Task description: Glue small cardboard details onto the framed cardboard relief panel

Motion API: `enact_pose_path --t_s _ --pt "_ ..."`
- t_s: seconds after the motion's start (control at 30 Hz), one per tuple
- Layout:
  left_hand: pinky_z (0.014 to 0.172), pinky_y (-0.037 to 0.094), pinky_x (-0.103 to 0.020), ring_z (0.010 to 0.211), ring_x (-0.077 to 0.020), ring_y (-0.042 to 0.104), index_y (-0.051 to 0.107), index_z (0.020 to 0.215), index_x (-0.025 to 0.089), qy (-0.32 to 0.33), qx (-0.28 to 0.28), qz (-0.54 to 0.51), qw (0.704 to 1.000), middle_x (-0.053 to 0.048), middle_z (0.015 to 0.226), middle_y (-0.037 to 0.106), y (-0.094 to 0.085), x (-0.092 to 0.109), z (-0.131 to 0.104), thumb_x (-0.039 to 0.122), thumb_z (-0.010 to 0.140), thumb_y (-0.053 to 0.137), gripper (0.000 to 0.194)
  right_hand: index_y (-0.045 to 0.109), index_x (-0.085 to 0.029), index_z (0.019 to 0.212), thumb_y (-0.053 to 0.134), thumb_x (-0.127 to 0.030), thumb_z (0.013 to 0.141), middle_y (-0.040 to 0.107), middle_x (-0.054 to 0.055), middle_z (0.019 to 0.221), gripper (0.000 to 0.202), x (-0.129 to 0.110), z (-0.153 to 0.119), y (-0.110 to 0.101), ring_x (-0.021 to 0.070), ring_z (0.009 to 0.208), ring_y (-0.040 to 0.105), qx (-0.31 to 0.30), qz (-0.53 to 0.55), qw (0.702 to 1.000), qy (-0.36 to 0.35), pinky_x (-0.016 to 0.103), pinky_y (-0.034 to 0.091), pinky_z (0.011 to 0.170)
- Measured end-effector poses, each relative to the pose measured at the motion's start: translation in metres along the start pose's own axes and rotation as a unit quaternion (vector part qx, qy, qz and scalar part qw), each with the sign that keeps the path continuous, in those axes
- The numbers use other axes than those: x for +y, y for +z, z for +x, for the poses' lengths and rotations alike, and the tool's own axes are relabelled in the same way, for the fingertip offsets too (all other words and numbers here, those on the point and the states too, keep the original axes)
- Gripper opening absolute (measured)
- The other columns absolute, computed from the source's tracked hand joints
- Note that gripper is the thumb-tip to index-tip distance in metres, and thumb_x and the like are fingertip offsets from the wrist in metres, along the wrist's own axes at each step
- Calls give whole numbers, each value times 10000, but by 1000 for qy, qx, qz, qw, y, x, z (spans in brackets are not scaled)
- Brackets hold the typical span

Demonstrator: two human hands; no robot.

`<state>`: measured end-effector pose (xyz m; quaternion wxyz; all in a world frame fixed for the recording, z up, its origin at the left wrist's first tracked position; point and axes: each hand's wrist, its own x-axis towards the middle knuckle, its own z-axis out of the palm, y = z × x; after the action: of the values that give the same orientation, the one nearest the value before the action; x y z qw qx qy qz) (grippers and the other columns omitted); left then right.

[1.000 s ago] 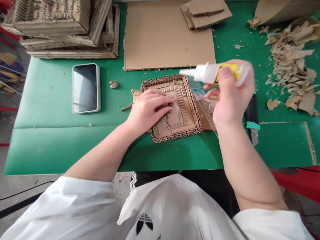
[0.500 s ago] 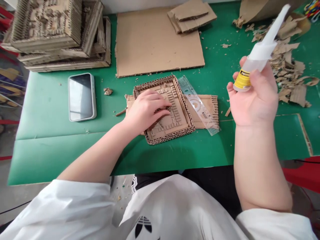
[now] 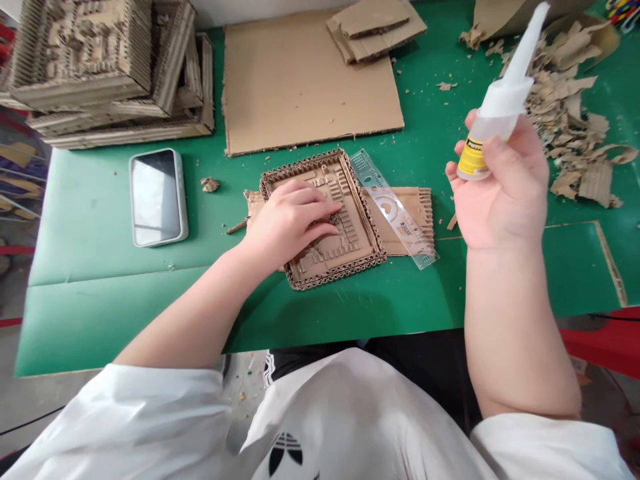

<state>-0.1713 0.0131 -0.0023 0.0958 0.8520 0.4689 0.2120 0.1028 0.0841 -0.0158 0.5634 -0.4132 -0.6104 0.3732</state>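
Note:
My left hand (image 3: 295,217) rests on a framed cardboard panel (image 3: 357,247) with a corrugated border and small raised cardboard strips inside. Its fingers are extended and a little bent, thumb apart from the index finger; what lies under the fingertips is hidden. In my right hand (image 3: 510,180), held up at the right, is a glue bottle (image 3: 475,157) with a yellow label and a long white nozzle pointing up. Beneath the panel lies a flat cardboard strip (image 3: 415,200) with a ridged end. A clear plastic ruler (image 3: 395,210) slants across that strip, alongside the panel.
At the back left stands a stack of framed cardboard pieces (image 3: 120,93), with a phone (image 3: 157,197) in front of it. A large cardboard sheet (image 3: 305,87) lies at the back, smaller pieces (image 3: 380,30) on its corner. Torn cardboard scraps (image 3: 570,113) are heaped on the right.
The glue bottle in my right hand has shifted slightly left, along with a small leftward shift of the whole view. My left hand stays in place on the panel.

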Motion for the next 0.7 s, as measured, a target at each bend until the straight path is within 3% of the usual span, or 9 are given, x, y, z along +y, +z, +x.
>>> enact_pose_path --t_s 0.17,0.37,0.7 --pt "889 512 -410 967 -218 632 700 1006 218 19 4 -29 999 -74 975 717 -5 2 -2 273 864 579 194 540 -434 1121 577 -495 778 616 -26 1205 350 1 1 -1 246 991 620 -13 25 999 20 434 522 709" --pt "871 531 -393 953 -206 646 713 941 220 28 16 -38 999 -59 960 729 1 4 -3 235 884 533 189 543 -448 1125 586 -519 764 640 -28 1157 370 1 2 -2 253 986 621 -36 18 998 39 442 521 709" --pt "845 532 -374 894 -198 653 712 920 201 35 20 -24 999 -60 921 734 3 3 -4 235 886 529 189 555 -458 1110 593 -515 762 645 -35 1155 355 0 -1 3 250 957 631 -6 0 999 32 446 527 690"
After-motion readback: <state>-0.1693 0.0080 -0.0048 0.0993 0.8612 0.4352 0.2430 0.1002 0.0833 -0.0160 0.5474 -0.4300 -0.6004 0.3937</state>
